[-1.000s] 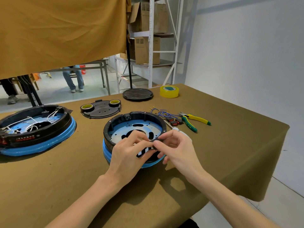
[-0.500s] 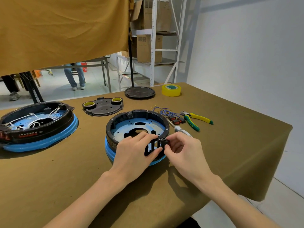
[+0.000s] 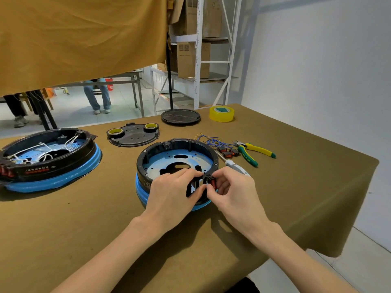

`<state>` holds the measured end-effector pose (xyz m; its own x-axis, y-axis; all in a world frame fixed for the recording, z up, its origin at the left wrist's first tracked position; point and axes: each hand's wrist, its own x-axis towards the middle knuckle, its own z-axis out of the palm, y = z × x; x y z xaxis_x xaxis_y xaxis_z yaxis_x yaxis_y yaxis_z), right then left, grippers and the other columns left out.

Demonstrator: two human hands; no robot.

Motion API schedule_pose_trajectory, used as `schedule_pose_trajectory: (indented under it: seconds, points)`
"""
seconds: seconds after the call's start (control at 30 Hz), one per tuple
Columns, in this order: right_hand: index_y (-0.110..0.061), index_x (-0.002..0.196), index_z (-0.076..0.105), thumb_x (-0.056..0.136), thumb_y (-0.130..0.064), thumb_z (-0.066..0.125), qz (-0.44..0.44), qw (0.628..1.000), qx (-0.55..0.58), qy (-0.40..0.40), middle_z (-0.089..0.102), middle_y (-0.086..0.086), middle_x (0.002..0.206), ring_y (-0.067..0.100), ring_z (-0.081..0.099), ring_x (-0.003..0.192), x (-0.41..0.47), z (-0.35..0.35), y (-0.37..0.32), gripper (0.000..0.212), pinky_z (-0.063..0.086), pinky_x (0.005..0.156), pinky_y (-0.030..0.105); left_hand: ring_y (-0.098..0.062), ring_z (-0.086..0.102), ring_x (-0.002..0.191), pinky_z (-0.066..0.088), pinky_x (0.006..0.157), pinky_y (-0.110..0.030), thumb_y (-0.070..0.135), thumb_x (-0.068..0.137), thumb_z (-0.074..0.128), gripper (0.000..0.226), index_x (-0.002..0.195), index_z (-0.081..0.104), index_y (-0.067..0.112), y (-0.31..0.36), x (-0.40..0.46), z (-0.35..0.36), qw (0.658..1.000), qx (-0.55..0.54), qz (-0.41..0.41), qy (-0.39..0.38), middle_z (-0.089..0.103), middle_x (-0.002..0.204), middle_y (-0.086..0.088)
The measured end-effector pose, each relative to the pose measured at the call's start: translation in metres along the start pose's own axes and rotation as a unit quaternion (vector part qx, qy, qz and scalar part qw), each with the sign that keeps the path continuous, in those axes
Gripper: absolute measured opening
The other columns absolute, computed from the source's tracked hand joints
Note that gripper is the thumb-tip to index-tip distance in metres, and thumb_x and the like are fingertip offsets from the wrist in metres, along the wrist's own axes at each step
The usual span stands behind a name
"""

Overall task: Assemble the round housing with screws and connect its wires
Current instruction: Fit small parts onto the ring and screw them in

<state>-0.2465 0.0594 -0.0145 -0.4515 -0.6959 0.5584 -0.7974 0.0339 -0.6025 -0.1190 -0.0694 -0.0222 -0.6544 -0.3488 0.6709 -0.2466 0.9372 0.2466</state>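
On the brown-clothed counter [image 3: 296,187] we see two round black-and-blue housings; our left hand [image 3: 169,193] grips the nearer housing's rim [image 3: 179,142], right hand [image 3: 232,187] pinching a small black-and-red switch [image 3: 210,180] against it. Yellow-green pliers [image 3: 254,152] lie far right.

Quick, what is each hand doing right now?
Left hand: steadies the round housing, fingers on its near rim.
Right hand: pinches a small red-and-black switch at the rim.
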Motion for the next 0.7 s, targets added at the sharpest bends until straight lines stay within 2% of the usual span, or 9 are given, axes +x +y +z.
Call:
schedule_pose_trajectory:
  seconds: [0.17,0.3,0.37,0.47,0.53,0.6,0.67,0.7]
  points:
    - [-0.020,0.108,0.072,0.092,-0.015,0.076,0.008,1.000,-0.001,-0.018,0.064,-0.015,0.086,0.006,0.062,0.082,0.002,0.002,0.003,0.018,0.055,0.070,0.023,-0.006,0.072,0.085,0.060,0.073,-0.026,0.042,0.091,0.071,0.032,0.116,0.075,0.024,-0.004,0.000,-0.001,1.000,-0.006,0.008,-0.006,0.078,0.103,0.009]
    - [-0.024,0.110,0.064,0.088,-0.016,0.080,0.047,0.998,0.051,0.000,0.065,-0.013,0.085,0.002,0.064,0.085,0.003,-0.002,0.007,0.028,0.052,0.069,0.013,-0.006,0.072,0.085,0.060,0.072,-0.025,0.047,0.094,0.063,0.034,0.115,0.075,0.023,-0.004,0.001,0.001,1.000,-0.010,0.011,0.000,0.078,0.103,0.009]
    - [-0.020,0.101,0.069,0.089,-0.015,0.079,0.047,0.998,0.052,-0.006,0.067,-0.012,0.084,0.004,0.065,0.082,0.006,0.000,0.008,0.017,0.054,0.068,0.016,-0.003,0.071,0.085,0.058,0.073,-0.020,0.051,0.096,0.055,0.038,0.113,0.076,0.024,-0.002,0.001,0.001,1.000,-0.022,0.006,0.010,0.078,0.100,0.011]
    - [-0.018,0.100,0.072,0.092,-0.015,0.076,0.036,0.999,0.024,-0.025,0.067,-0.012,0.085,0.006,0.064,0.080,0.009,0.001,0.008,0.010,0.056,0.070,0.022,0.000,0.068,0.082,0.056,0.071,-0.017,0.057,0.096,0.050,0.039,0.108,0.075,0.030,-0.001,0.006,0.001,0.999,-0.028,-0.037,0.011,0.077,0.092,0.015]
    - [-0.018,0.102,0.071,0.093,-0.015,0.075,0.028,0.999,0.015,-0.033,0.066,-0.012,0.085,0.006,0.064,0.081,0.010,0.001,0.008,0.011,0.056,0.071,0.024,-0.001,0.067,0.079,0.056,0.068,-0.023,0.066,0.095,0.045,0.045,0.109,0.074,0.035,0.000,0.012,0.001,0.997,-0.010,-0.076,-0.013,0.075,0.087,0.016]
    - [-0.018,0.103,0.071,0.094,-0.015,0.072,0.021,0.999,-0.002,-0.033,0.065,-0.011,0.085,0.006,0.063,0.080,0.010,0.003,0.008,0.009,0.056,0.071,0.025,-0.002,0.068,0.081,0.057,0.066,-0.027,0.075,0.094,0.039,0.054,0.116,0.073,0.039,-0.002,0.021,0.002,0.993,0.020,-0.103,-0.051,0.076,0.090,0.016]
    - [-0.018,0.103,0.071,0.095,-0.015,0.071,0.017,0.999,-0.023,-0.027,0.064,-0.011,0.086,0.003,0.061,0.078,0.012,0.007,0.008,0.008,0.053,0.069,0.022,-0.002,0.068,0.082,0.056,0.063,-0.027,0.076,0.094,0.040,0.053,0.119,0.074,0.043,-0.004,0.033,0.002,0.987,0.030,-0.125,-0.092,0.077,0.091,0.016]
    - [-0.018,0.104,0.072,0.095,-0.015,0.071,0.020,0.999,-0.022,-0.024,0.064,-0.011,0.085,0.002,0.060,0.077,0.014,0.008,0.009,0.009,0.050,0.067,0.019,-0.002,0.066,0.074,0.054,0.057,-0.027,0.073,0.095,0.042,0.049,0.117,0.074,0.044,-0.006,0.038,0.001,0.985,0.022,-0.129,-0.116,0.075,0.083,0.016]
